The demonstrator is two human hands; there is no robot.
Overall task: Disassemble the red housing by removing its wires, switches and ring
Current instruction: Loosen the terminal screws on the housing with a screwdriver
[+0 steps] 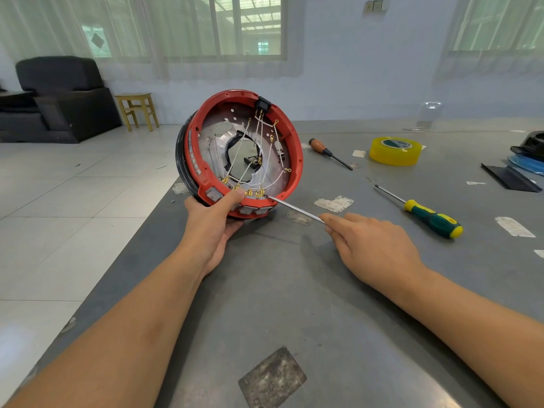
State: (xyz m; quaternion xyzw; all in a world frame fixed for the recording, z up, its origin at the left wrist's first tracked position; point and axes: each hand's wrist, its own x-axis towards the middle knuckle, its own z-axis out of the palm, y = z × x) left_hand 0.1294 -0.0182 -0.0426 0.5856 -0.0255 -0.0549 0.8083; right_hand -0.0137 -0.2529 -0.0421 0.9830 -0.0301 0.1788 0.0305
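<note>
The round red housing (295,156) stands tilted on its edge on the grey table, its open side facing me. White wires (259,139) with brass terminals cross the metal plate inside. A black switch (261,103) sits at the top of the rim, and pale rocker switches (212,195) line the bottom rim. A black ring (180,154) wraps the back left side. My left hand (216,219) grips the lower rim, thumb on the edge. My right hand (374,245) holds a thin metal screwdriver shaft (294,208), whose tip touches the brass terminals (259,193) at the bottom.
On the table (294,304) to the right lie a green-and-yellow screwdriver (426,217), a wooden-handled screwdriver (326,150), a yellow tape roll (395,151) and black and blue parts (527,160). The table's left edge drops to a tiled floor with a stool (138,110) and dark armchair (59,98).
</note>
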